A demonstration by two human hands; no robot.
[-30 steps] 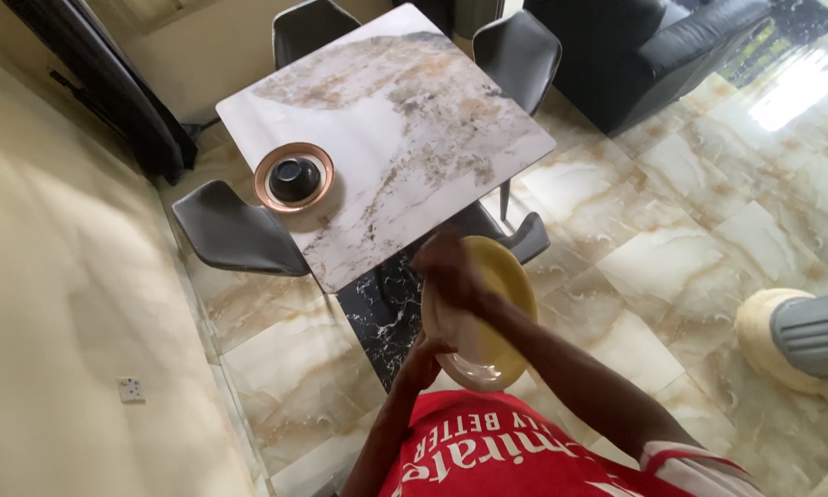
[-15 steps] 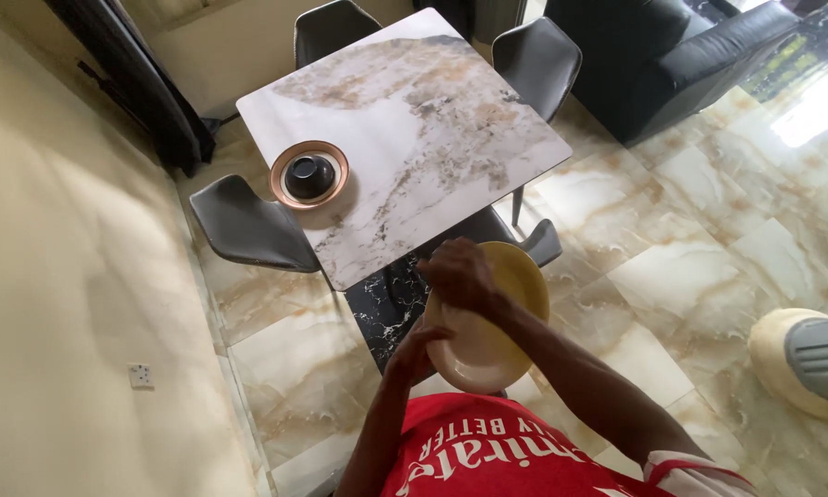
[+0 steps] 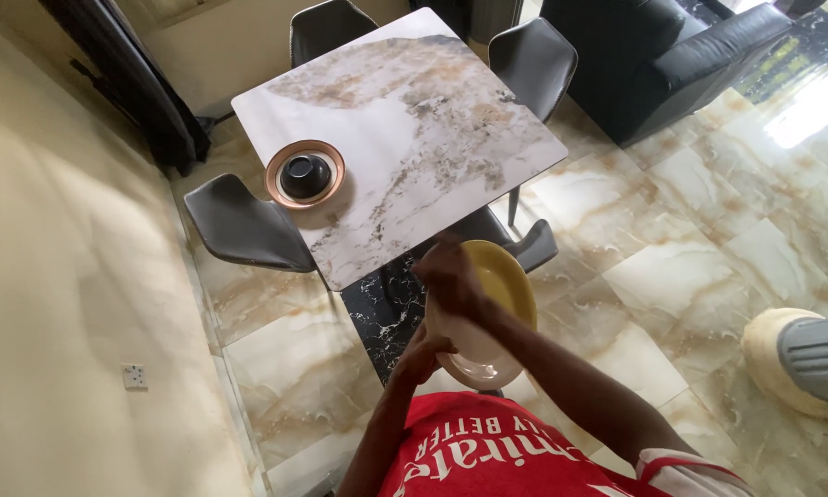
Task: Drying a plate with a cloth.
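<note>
I hold a yellow plate [image 3: 501, 299] tilted in front of my chest, below the near corner of the marble-topped table [image 3: 405, 120]. My left hand [image 3: 425, 354] grips the plate's lower rim from beneath. My right hand [image 3: 448, 276] lies across the plate's face, fingers closed and pressed on it; whether it holds anything else I cannot see. On the table's left side stands a black bowl [image 3: 304, 173] upside down on a copper-rimmed plate [image 3: 279, 190].
Dark grey chairs [image 3: 243, 230] surround the table. A black sofa [image 3: 671, 55] stands at the back right, dark curtains [image 3: 124, 78] at the back left. A cream wall with a socket [image 3: 134, 375] runs along the left. A pale round base [image 3: 782, 345] sits on the glossy tiled floor at right.
My right hand has shifted back and forth across the plate's face while my left keeps its grip. The view has swayed slightly.
</note>
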